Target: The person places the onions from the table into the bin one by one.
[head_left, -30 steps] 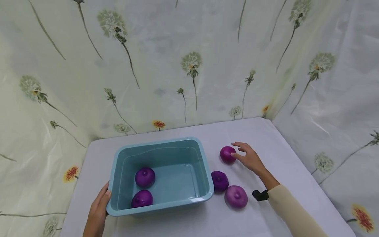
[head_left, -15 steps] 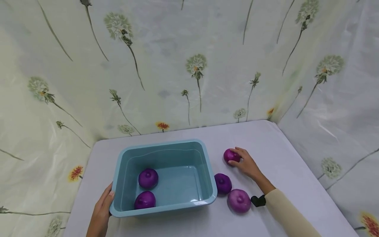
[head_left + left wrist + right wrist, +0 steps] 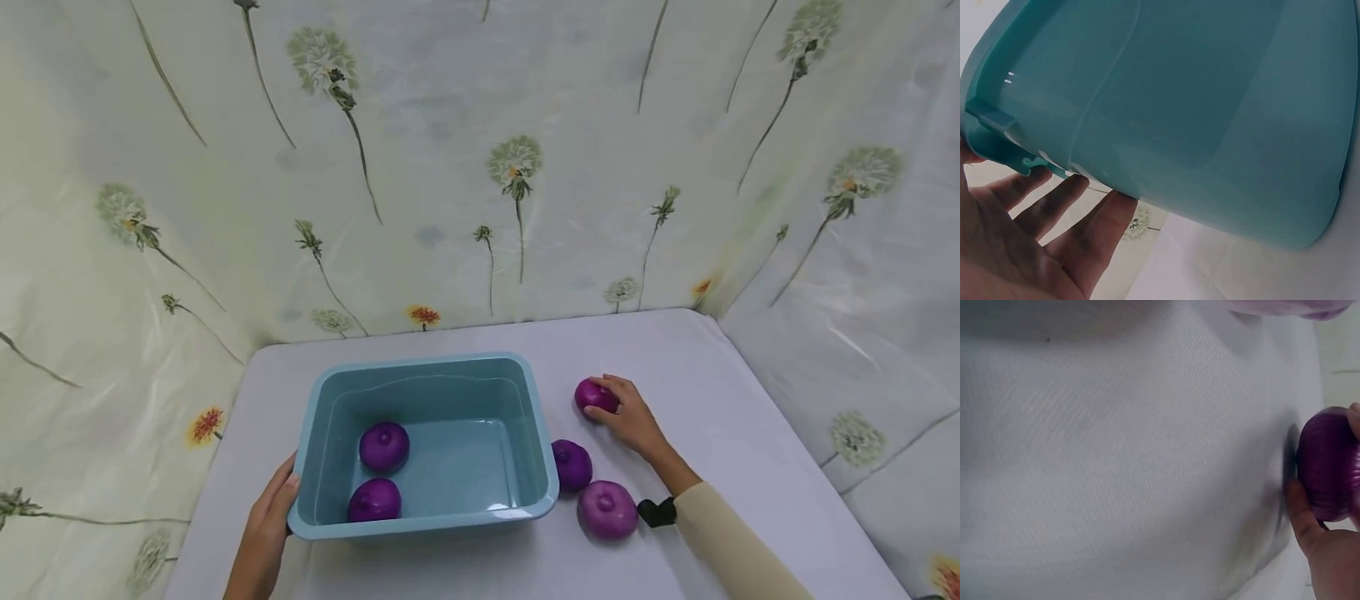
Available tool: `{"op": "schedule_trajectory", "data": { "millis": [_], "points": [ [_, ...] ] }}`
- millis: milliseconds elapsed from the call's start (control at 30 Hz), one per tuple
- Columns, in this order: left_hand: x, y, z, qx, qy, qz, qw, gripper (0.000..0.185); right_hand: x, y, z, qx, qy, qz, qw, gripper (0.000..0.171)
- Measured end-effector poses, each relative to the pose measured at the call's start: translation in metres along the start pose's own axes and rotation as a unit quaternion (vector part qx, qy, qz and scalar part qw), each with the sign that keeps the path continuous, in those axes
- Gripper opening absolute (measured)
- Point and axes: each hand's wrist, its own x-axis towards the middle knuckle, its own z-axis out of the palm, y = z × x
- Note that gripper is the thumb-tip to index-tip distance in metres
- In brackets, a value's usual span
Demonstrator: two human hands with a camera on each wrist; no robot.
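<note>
My right hand (image 3: 633, 421) grips a red onion (image 3: 588, 396) at the right of the table, thumb on its near side and fingers over its top. In the right wrist view this onion (image 3: 1329, 462) is glossy purple, beside a thumb; whether it touches the cloth is unclear. My left hand (image 3: 262, 521) holds the left rim of a blue plastic basin (image 3: 423, 525). The left wrist view shows its fingers (image 3: 1104, 234) against the basin's outer wall (image 3: 1210, 112). Two red onions, one behind (image 3: 384, 447) and one in front (image 3: 375, 500), lie in the basin's left part.
A dark red onion (image 3: 572, 465) sits against the basin's right side. A paler onion (image 3: 607, 510) lies just in front of it. White cloth (image 3: 675, 358) covers the table. Flower-printed sheeting (image 3: 450, 167) rises behind and at both sides.
My right hand's fingers have closed from a spread pose around the far onion. The left hand keeps its place on the basin. The whole view has shifted slightly.
</note>
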Motion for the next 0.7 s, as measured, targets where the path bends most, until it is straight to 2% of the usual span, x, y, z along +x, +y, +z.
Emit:
{"op": "schedule_trajectory", "data": {
  "millis": [133,400,700],
  "points": [
    [0.003,0.001,0.001,0.003,-0.002,0.009,1.0000,0.067,-0.005,-0.001,-0.004,0.007,0.006,0.001,1.000,0.061],
    [0.003,0.002,0.001,0.008,0.010,0.039,0.9991,0.065,-0.005,-0.026,-0.020,0.016,0.031,-0.069,0.997,0.057],
    [0.002,0.000,0.001,0.005,0.016,0.063,0.9979,0.061,0.001,-0.075,-0.050,0.050,0.003,-0.061,0.997,0.059]
  ]
}}
